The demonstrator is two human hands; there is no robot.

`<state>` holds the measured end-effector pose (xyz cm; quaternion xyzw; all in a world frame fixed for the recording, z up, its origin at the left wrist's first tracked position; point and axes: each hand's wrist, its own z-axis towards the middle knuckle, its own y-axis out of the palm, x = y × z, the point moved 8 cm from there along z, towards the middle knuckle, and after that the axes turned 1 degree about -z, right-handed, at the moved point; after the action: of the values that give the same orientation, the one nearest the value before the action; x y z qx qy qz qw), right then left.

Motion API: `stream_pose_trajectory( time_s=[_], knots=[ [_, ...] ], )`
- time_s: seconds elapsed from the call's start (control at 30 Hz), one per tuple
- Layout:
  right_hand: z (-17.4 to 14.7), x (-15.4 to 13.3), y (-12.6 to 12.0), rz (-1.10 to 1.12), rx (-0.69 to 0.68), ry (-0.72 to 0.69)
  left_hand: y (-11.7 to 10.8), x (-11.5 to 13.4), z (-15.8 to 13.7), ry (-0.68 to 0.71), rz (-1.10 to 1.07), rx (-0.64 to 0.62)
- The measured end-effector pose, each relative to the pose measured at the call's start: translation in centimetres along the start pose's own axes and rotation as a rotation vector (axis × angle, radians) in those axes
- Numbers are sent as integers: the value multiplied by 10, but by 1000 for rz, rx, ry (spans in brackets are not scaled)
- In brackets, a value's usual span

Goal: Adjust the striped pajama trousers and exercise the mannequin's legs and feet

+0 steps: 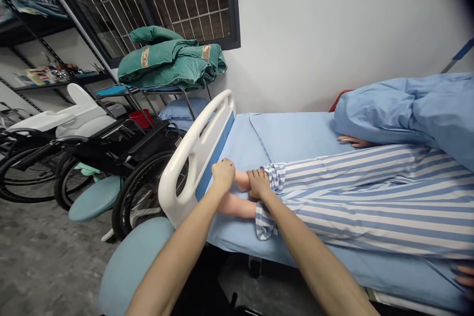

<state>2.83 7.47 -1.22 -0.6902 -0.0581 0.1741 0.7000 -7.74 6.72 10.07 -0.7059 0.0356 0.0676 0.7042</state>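
A figure in blue-and-white striped trousers lies on the bed; whether it is a person or a manikin I cannot tell. My left hand is closed around the far foot, whose toes it hides. Just above, my right hand wraps the ankle of that same leg, beside the trouser cuff. Bare skin of the far foot shows between my hands. The near lower leg rests on the blue sheet, its foot partly behind my left forearm.
A white footboard stands at the bed's left end. Wheelchairs and round blue stools crowd the left side. Green folded quilts lie on a rack below the barred window. A blue quilt covers the figure's upper body.
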Motion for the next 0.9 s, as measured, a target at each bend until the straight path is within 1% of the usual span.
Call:
stream_pose_trajectory(
  time_s=[0.13, 0.2, 0.37, 0.53, 0.63, 0.7, 0.83, 0.9],
  knots=[
    [-6, -2, -3, -3, 19, -23, -4, 0, 6, 12, 27, -41],
    [-9, -3, -3, -1, 17, -28, -2, 3, 11, 11, 53, -69],
    [-8, -3, 1, -8, 17, -34, 16, 16, 23, 13, 126, -141],
    [-5, -2, 4, -2, 22, -46, 28, 23, 35, 57, 134, -159],
    [-5, -2, 4, -16, 32, -32, 27, 23, 37, 89, 99, -113],
    [-6, -2, 3, -26, 40, -27, 25, 23, 32, 95, 78, -58],
    [-8, -3, -1, -21, 78, -24, 18, 25, 10, 82, 69, 70],
    [-8, -3, -2, -16, 83, -19, 14, 26, 0, 83, 70, 112]
  ],
)
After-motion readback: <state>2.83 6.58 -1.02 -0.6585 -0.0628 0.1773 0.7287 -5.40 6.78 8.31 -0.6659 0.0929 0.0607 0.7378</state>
